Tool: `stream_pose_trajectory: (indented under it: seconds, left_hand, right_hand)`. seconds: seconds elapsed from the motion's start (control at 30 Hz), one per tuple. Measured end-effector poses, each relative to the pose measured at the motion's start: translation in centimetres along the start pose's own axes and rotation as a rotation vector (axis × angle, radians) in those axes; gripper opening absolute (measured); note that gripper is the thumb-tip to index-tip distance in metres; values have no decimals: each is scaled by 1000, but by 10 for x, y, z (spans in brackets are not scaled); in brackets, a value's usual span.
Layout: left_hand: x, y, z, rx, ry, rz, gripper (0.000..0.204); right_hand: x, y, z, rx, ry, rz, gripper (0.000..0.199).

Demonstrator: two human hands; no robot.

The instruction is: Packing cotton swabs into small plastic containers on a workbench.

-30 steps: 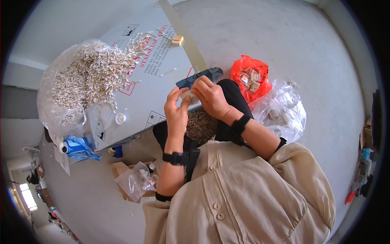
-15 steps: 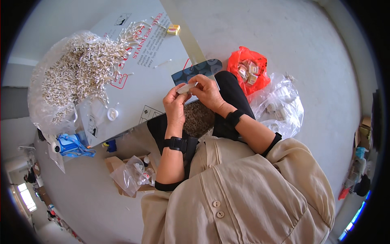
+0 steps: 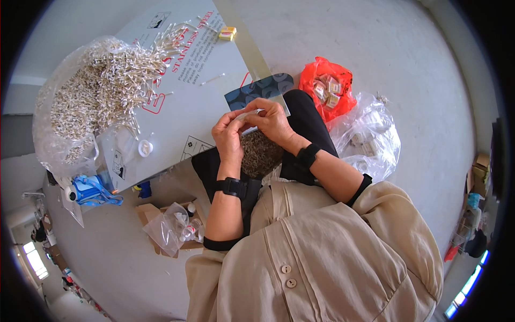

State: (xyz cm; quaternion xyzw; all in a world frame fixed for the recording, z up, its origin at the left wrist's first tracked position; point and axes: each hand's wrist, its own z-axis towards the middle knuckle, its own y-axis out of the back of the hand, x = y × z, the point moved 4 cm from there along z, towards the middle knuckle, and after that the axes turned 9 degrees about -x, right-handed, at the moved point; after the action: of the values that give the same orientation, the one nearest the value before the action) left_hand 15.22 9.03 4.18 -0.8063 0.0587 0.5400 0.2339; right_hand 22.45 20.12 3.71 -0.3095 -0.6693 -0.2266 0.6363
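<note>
Over the table's near right edge, my left hand (image 3: pixel 228 140) and my right hand (image 3: pixel 274 122) meet with fingers bent and pinching. Between them is a small whitish, translucent piece (image 3: pixel 248 116), perhaps thin plastic; the fingers cover most of it, so its kind stays unclear. Just beyond the hands lies a dark blue patterned sheet (image 3: pixel 256 92). To the left, a large clear plastic bag (image 3: pixel 44 126) spills a heap of cotton swabs (image 3: pixel 115 75) onto the table (image 3: pixel 177 121). A few loose swabs and a small yellow box (image 3: pixel 227 34) are at the far side.
On the floor at right are a red bag (image 3: pixel 343 102) with small boxes and a clear bag (image 3: pixel 383 145). A white round dish (image 3: pixel 145 148) sits near the table's front, a blue strapped container (image 3: pixel 88 190) beside its corner. Below stands a cardboard box (image 3: pixel 153 217) with plastic inside.
My fingers have closed further over the whitish piece, hiding more of it. My left hand has shifted slightly left, and the hands are closer together at the fingertips.
</note>
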Motion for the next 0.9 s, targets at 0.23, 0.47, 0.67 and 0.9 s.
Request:
stream_pose_trajectory:
  seconds: [0.23,0.47,0.67,0.9]
  left_hand:
    - [-1,-1,7,-15,36,52,11]
    - [-7,0,3,4,-166,104,5]
    - [-6,4,5,18,-247,187,7]
    - [-36,6,-1,87,-509,494,4]
  right_hand:
    - [11,1,3,71,84,-99,9]
    - [5,9,10,144,73,17,9]
    - [12,3,11,142,207,-129,4]
    - [22,3,9,64,226,-198,4]
